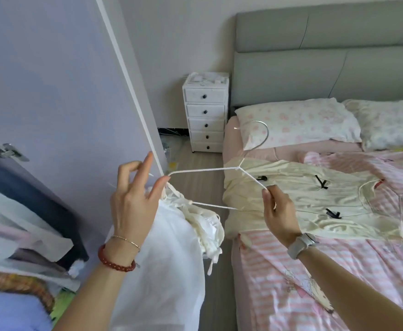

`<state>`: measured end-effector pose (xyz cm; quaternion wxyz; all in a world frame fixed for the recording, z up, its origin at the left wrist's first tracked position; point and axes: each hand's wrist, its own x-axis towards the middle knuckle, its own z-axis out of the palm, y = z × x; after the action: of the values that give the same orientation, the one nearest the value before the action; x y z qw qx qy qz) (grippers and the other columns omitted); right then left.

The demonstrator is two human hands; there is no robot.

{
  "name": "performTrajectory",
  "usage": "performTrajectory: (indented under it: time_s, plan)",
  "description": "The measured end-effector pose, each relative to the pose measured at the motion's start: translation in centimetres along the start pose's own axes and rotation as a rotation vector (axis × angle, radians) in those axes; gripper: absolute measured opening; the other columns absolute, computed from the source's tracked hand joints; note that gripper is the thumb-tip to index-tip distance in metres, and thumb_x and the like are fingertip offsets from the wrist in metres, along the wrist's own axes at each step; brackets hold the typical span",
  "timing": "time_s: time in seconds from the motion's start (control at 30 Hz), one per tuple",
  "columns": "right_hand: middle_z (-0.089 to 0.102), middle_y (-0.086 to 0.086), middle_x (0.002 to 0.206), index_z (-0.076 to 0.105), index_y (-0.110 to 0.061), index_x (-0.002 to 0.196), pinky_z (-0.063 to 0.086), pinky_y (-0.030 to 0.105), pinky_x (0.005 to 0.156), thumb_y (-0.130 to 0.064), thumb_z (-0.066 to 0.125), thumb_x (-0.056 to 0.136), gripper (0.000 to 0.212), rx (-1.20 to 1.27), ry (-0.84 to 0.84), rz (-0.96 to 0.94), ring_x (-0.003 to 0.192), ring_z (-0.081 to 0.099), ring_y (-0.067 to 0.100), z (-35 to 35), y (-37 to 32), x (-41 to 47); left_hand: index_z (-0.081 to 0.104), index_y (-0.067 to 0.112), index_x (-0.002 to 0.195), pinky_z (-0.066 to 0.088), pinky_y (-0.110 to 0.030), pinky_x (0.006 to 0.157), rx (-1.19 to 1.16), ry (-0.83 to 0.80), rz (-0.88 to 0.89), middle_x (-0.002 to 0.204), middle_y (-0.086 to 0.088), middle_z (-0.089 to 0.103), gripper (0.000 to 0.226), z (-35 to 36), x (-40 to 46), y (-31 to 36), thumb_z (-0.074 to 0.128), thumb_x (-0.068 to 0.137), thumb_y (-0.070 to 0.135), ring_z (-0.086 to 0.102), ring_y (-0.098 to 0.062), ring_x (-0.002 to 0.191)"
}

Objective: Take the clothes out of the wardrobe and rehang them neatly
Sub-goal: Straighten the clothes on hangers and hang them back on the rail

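The white hanger (219, 185) lies nearly flat in the air, long axis left to right, hook toward the pillow, its right end pinched by the right hand (278, 211) and its left end, carrying a white garment (167, 247), pinched by the left hand (133, 199) with its other fingers spread.

Both forearms are showing bare, with no sleeves in view. The left hand (130, 206) is wearing a thin gold bracelet (126, 240) and a red bead bracelet (114, 260) at the wrist; the right hand (279, 211) is wearing a grey watch (301, 244)
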<state>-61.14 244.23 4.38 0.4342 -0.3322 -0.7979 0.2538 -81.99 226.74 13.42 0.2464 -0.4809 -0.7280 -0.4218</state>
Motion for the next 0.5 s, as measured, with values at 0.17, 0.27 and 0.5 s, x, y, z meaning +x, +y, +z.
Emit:
performTrajectory:
  time_s: [0.17,0.27,0.5]
  plan:
    - [0.038,0.000,0.054,0.047,-0.003,0.067,0.030,0.031,0.057,-0.035,0.032,0.091,0.043,0.049,0.068,0.005,0.050,0.036,0.022,0.4,-0.3,2.0,0.072,0.012,0.093,0.049,-0.033,0.047,0.108,-0.135,0.086,0.094,0.004,0.057,0.036,0.9,2.1,-0.7,0.046,0.088,0.037,0.061,-0.027,0.054]
    - [0.051,0.002,0.061,0.058,-0.005,0.074,0.035,0.034,0.067,-0.038,0.034,0.089,0.043,0.019,0.078,0.026,0.058,0.049,0.025,0.8,-0.2,3.2,0.073,0.011,0.084,0.049,-0.034,0.046,0.100,-0.160,0.048,0.077,-0.007,0.065,0.038,1.4,2.4,-1.5,0.042,0.088,0.034,0.061,-0.031,0.053]
    - [0.048,0.001,0.110,0.047,-0.013,0.110,0.031,0.035,0.094,-0.018,0.046,0.085,0.025,-0.116,0.247,-0.205,0.105,0.045,0.020,1.5,-0.5,2.2,0.071,0.003,0.082,0.047,-0.034,0.048,0.066,-0.088,0.002,0.075,-0.012,0.063,0.036,3.0,2.2,-1.3,0.043,0.089,0.024,0.059,-0.032,0.054]
